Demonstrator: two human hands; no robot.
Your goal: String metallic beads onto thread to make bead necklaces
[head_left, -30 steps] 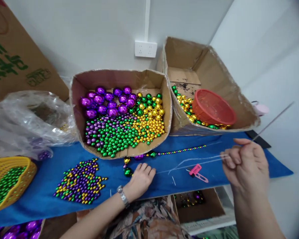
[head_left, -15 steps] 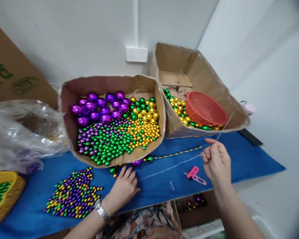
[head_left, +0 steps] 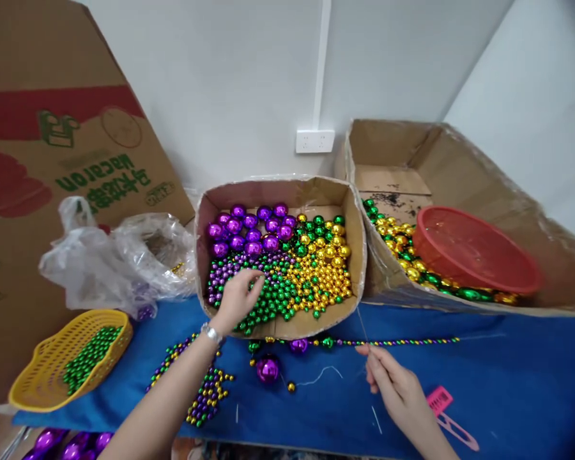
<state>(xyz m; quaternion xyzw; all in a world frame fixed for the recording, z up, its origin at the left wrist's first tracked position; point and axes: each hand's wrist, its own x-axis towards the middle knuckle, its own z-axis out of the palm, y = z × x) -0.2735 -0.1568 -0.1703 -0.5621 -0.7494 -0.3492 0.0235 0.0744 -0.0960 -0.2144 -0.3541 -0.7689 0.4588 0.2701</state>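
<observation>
My left hand (head_left: 242,297) is down in the cardboard box (head_left: 282,329), over the small purple and green beads (head_left: 268,297). Its fingers are curled, and their tips are partly hidden. Between the thumb and forefinger of my right hand (head_left: 388,380), a thin needle (head_left: 361,322) points up toward the box's front wall. A strand of beads (head_left: 388,342) runs along the blue cloth behind that hand. In front of the strand lie a large purple bead (head_left: 268,369) and a gold bead (head_left: 291,386), with white thread (head_left: 323,377) trailing from the gold one.
Mixed beads (head_left: 206,396) are spread on the blue cloth (head_left: 335,421) by my left forearm. A yellow basket (head_left: 23,386) of green beads stands at left. A bigger carton (head_left: 479,166) holds beads and a red basin (head_left: 479,249). Pink thread snips (head_left: 441,401) lie at right.
My left hand has lifted off the cloth and reached into the bead box, uncovering the large purple bead. My right hand has come in nearer the box. The view has swung left.
</observation>
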